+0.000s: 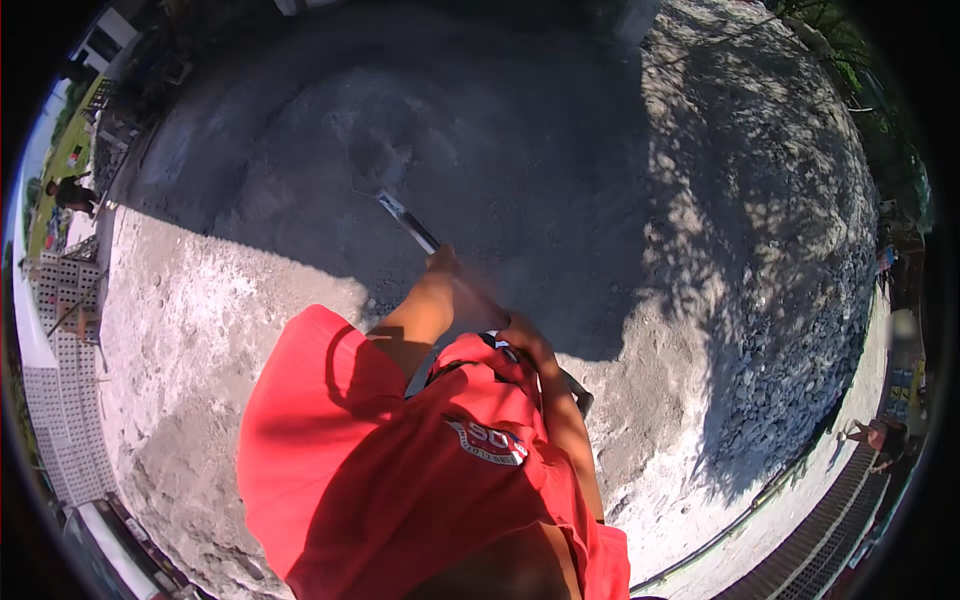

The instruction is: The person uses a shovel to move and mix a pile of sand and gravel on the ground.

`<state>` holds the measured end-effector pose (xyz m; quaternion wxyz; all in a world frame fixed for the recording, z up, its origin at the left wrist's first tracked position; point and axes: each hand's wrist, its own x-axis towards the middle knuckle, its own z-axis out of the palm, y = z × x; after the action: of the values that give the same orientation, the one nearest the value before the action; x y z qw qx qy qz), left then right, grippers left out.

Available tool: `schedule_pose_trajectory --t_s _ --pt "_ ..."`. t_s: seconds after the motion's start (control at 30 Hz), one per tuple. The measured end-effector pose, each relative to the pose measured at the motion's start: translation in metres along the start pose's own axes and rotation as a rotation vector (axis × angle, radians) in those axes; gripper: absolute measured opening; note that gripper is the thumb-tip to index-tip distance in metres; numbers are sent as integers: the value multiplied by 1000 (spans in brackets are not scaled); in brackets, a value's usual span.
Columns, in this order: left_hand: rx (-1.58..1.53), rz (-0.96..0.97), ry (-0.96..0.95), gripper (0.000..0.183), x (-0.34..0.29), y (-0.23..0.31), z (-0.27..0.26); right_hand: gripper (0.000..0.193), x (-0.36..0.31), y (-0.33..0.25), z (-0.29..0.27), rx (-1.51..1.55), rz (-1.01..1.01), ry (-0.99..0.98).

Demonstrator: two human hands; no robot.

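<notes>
My left hand (441, 264) is clenched around the shaft of a long-handled tool (407, 222), and my right hand (514, 331) grasps the same shaft closer to my body. The tool is in front of me, slanting forward and to the left, over the shaded part of the grey, dusty ground (520, 170). Its far end is too small for me to see well, so I cannot tell if it touches the ground. I wear a red shirt (320, 400). At my right side lies a heap of grey stones (790, 385), partly under broken shadow. At far left there are perforated blocks (65, 430), and a person in dark clothes (74, 193) is near them. Another person (882, 440) is at far right.
</notes>
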<state>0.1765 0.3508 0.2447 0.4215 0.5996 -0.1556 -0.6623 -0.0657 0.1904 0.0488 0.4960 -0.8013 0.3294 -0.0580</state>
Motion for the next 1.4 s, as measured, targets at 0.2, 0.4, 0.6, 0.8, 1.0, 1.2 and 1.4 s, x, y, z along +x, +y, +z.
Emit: schedule_pose_trajectory --t_s 0.2,0.4,0.6,0.8,1.0,1.2,1.4 --pt "568 -235 -368 43 27 67 198 39 -175 -4 -57 -177 858 -122" --pt "443 -137 -465 18 219 -244 225 32 -304 -96 6 22 1384 379" --pt "552 -681 -496 15 167 -305 311 42 -332 -134 152 522 1487 1012" --pt "805 -842 -874 12 62 -385 367 43 -358 -151 251 1014 1561 1424" --pt "1128 -1065 -1031 14 -40 -468 362 42 -363 -202 298 1186 1546 1924" --pt "1521 -1271 -1150 15 -122 -537 328 52 -375 -243 296 1562 1753 2083" --pt "1727 -1452 -1246 15 -189 -603 297 47 -397 -244 309 1828 1939 2053"
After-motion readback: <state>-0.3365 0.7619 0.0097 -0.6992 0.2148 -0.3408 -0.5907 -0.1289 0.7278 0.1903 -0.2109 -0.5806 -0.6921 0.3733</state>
